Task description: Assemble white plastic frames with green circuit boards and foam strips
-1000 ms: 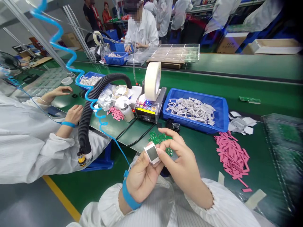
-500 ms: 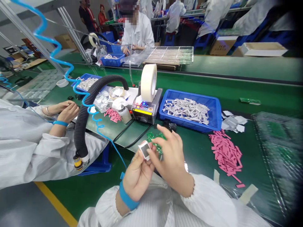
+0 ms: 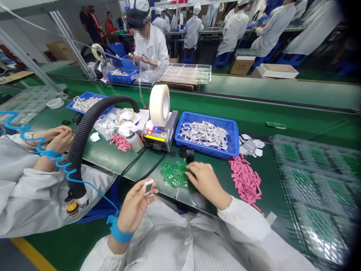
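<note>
My left hand is closed on a small white-framed display module with a dark grey face, held up between thumb and fingers. A blue wrist strap circles that wrist. My right hand reaches over the table at the right edge of a pile of small green circuit boards. Its thumb and fingers are apart, the fingertips at the boards, with nothing visibly gripped. Just behind the pile stands a small black ribbed part.
A tape dispenser carries a large tape roll. Right of it are a blue bin of white frames, white sheets, pink strips and clear trays with green boards. A black hose arches at left beside a co-worker's hands.
My hands have moved apart. The left one has drawn left with the display module, while the right has let go of it and come down to the circuit boards. The view has shifted.
</note>
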